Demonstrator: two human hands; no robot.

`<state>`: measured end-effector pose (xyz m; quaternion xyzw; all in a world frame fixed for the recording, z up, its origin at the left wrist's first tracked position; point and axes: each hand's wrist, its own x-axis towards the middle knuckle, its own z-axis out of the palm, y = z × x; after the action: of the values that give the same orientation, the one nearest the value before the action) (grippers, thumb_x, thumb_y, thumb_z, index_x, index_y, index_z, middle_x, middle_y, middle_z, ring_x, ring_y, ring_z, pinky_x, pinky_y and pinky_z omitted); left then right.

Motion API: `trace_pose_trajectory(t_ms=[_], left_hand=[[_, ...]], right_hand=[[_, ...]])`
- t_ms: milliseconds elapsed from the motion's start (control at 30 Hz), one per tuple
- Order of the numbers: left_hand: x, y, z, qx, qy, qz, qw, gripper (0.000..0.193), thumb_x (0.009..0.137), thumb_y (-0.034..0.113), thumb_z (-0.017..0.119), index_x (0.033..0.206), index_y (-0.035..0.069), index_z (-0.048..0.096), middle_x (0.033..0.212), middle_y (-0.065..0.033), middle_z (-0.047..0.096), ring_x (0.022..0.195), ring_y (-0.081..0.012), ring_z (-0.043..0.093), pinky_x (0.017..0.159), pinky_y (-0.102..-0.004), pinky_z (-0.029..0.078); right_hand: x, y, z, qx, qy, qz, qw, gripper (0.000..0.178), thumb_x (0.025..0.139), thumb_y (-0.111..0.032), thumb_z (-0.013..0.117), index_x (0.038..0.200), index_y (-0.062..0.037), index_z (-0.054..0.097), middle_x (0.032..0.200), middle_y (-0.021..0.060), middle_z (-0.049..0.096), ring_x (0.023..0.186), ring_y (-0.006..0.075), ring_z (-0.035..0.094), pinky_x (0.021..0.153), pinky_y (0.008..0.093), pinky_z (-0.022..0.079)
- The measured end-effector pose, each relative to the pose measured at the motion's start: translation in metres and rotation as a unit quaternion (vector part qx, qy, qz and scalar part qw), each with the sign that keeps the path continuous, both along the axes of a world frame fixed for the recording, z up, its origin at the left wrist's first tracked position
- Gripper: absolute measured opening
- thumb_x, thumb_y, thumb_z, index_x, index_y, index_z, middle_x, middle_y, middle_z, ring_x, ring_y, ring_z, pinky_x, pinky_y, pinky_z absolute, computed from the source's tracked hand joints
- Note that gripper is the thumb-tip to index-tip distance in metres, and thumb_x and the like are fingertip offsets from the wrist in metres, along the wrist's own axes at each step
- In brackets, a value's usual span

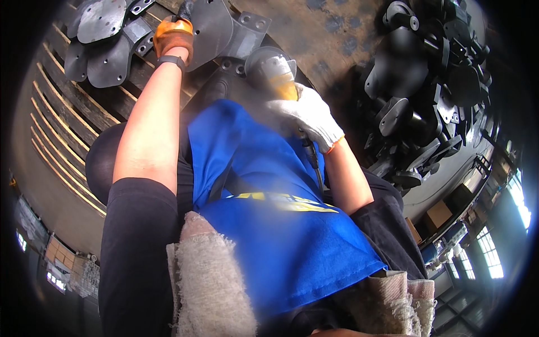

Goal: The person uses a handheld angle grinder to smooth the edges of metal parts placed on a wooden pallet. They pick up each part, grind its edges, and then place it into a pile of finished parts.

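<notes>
My left hand, in an orange-and-brown glove, is closed round a dark rounded end of a metal part at the top of the view. That part has a flat grey plate and a bracket with round holes. My right hand, in a white knit glove, grips an angle grinder with a silver and yellow body. A dark round guard or disc shows at the grinder's head, beside the bracket. The grinder's black cord hangs down past my blue apron. The disc's contact with metal is hard to make out.
More dark plated metal parts lie on a slatted wooden pallet at the left. A large heap of similar parts stands at the right. Brown stained flooring lies between them. Cardboard boxes sit farther right.
</notes>
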<state>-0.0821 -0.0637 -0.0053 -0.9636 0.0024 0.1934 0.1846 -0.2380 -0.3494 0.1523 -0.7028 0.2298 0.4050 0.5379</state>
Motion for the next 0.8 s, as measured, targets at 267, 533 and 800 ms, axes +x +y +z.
trace_pose_trajectory(t_ms=[267, 533, 800], left_hand=[[-0.002, 0.008, -0.015, -0.139, -0.13, 0.102, 0.976, 0.035, 0.098, 0.029, 0.057, 0.126, 0.008, 0.062, 0.109, -0.0139, 0.073, 0.104, -0.0283, 0.071, 0.085, -0.0396, 0.059], [-0.004, 0.004, -0.007, -0.068, -0.083, 0.034, 0.994, 0.032, 0.099, 0.03, 0.058, 0.119, 0.008, 0.067, 0.107, -0.0145, 0.073, 0.099, -0.0305, 0.072, 0.083, -0.0392, 0.059], [-0.006, 0.011, -0.019, -0.267, -0.196, 0.219, 0.918, 0.041, 0.094, 0.042, 0.061, 0.115, 0.007, 0.067, 0.104, -0.0191, 0.072, 0.1, -0.0356, 0.071, 0.085, -0.0409, 0.057]], right_hand=[[0.004, -0.002, -0.004, 0.011, 0.0, 0.0, 1.0, 0.038, 0.077, -0.029, 0.079, 0.1, -0.0032, 0.061, 0.072, 0.0051, 0.063, 0.059, 0.0133, 0.06, 0.054, 0.0278, 0.049], [-0.006, -0.001, -0.007, 0.039, -0.012, 0.01, 0.999, 0.04, 0.076, -0.033, 0.078, 0.098, -0.0028, 0.064, 0.073, 0.0068, 0.065, 0.062, 0.0144, 0.062, 0.06, 0.0291, 0.051], [-0.006, -0.006, -0.005, 0.02, 0.018, 0.028, 0.999, 0.052, 0.074, -0.04, 0.078, 0.11, -0.003, 0.068, 0.088, 0.0061, 0.07, 0.076, 0.013, 0.065, 0.071, 0.029, 0.052]])
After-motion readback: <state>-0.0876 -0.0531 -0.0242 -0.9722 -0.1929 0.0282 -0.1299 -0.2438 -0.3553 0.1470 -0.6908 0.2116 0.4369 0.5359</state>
